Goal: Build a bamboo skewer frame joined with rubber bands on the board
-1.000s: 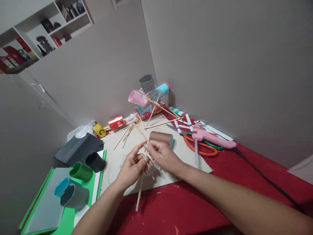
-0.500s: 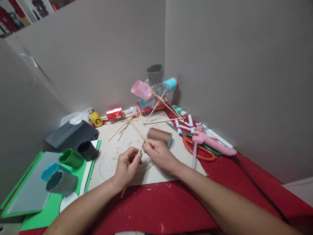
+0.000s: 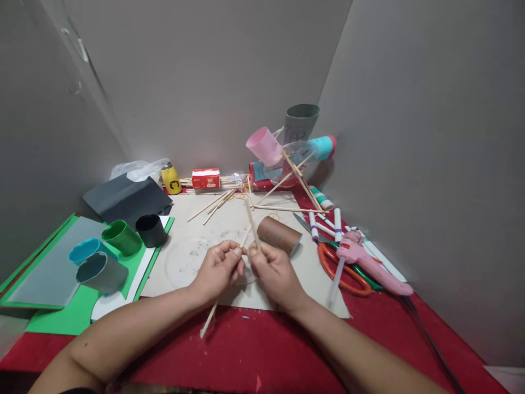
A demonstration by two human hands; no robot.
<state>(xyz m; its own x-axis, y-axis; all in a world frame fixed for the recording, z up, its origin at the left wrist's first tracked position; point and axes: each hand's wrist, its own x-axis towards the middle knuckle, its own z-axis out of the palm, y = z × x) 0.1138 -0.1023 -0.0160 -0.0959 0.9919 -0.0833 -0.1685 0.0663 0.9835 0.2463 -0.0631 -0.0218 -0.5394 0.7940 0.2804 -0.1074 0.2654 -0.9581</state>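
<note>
My left hand (image 3: 217, 271) is closed in a pinch around a long wooden stick (image 3: 209, 320) that slants down to the lower left over the red table. My right hand (image 3: 275, 273) is closed on a second wooden stick (image 3: 251, 220) that points up and away. The two sticks cross between my fingertips, above a beige cardboard sheet (image 3: 197, 219). A brown cardboard tube (image 3: 279, 234) with a grey-blue end lies just beyond my right hand. A clear round plastic disc (image 3: 184, 261) lies on the sheet under my left hand.
Orange-handled scissors (image 3: 342, 268), a pink glue gun (image 3: 371, 262) and markers (image 3: 336, 221) lie right. A structure of sticks, a pink cup (image 3: 264, 146) and a bottle (image 3: 311, 149) stands at the back. Green (image 3: 121, 236), black (image 3: 151, 230), blue and grey paper rolls sit left on green paper (image 3: 69, 317).
The camera view has swung left and down. My hands have drawn closer together, and the stick in my right hand has tipped more upright while the left stick stays slanted.
</note>
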